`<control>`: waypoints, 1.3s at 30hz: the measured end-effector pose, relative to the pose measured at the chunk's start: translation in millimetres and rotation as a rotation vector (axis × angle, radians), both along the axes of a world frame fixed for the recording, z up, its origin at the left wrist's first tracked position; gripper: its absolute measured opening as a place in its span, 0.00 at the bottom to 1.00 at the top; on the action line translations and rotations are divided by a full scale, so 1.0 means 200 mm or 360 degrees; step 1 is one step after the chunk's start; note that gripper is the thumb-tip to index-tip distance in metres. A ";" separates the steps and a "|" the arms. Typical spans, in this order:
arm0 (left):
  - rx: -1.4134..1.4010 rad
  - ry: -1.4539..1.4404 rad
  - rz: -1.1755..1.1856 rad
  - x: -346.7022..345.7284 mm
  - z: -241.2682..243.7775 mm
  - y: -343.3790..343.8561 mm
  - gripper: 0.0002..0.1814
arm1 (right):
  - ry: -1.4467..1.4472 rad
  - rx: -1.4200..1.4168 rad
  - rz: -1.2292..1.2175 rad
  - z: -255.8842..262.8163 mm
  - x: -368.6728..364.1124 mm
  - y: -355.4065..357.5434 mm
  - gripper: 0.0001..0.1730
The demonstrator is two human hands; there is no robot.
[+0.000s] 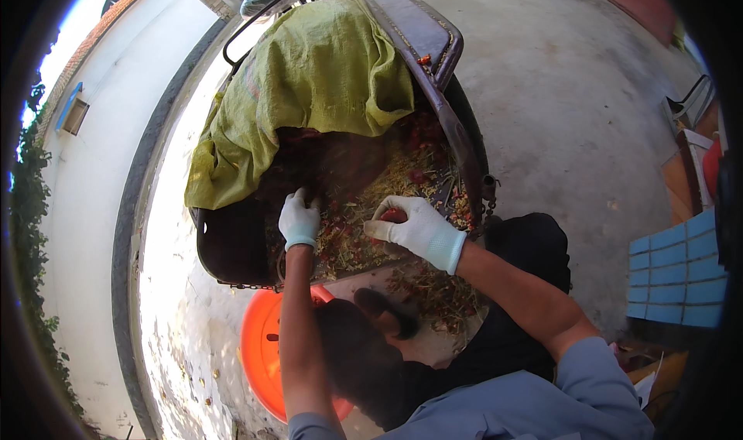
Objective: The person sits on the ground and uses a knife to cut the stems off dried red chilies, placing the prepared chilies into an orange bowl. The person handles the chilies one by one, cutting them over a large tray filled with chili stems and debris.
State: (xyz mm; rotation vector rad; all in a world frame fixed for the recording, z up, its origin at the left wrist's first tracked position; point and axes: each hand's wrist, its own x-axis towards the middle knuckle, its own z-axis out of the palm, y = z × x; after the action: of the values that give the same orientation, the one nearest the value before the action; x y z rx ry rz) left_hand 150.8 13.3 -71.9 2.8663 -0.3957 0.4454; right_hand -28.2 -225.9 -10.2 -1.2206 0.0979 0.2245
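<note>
My right hand (415,225), in a white knit glove with a pale blue cuff, pinches a red pepper pod (394,216) between thumb and fingers. The pod is partly covered by the glove. To its left, my left hand (299,218), gloved alike, reaches over the cart bed with its fingertips in shadow. Whether it grips anything is hidden. Beneath both hands, yellow seeds, dry stems and red pepper scraps (348,231) litter the metal cart bed (235,242). A yellow-green woven sack (325,68) drapes over the dark red heap at the bed's far end.
An orange plastic basin (261,353) sits on the ground below the bed's left corner. Stems and scraps (438,300) lie by my feet. The cart's metal side rail (458,132) runs along the right. A white wall (139,92) stands left; a blue tiled block (676,269) is right.
</note>
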 end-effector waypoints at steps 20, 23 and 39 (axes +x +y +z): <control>-0.0964 0.0304 -0.0427 -0.73 0.14 -0.18 0.08 | -0.0691 -0.0767 -0.0278 -0.16 0.05 0.11 0.36; -0.0692 0.0158 -0.0519 -0.76 0.17 -0.17 0.10 | -0.0705 -0.1081 -0.0113 -0.08 0.01 0.09 0.36; -0.0843 -0.0050 -0.0420 -0.90 0.32 -0.28 0.11 | -0.1237 -0.1759 -0.0453 -0.13 -0.04 0.08 0.17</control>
State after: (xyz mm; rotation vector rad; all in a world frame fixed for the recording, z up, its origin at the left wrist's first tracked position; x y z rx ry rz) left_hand -28.8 -42.2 -8.3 2.2623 -0.5564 0.4635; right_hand -35.2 -209.5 -36.9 -2.2795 -0.3270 -0.6528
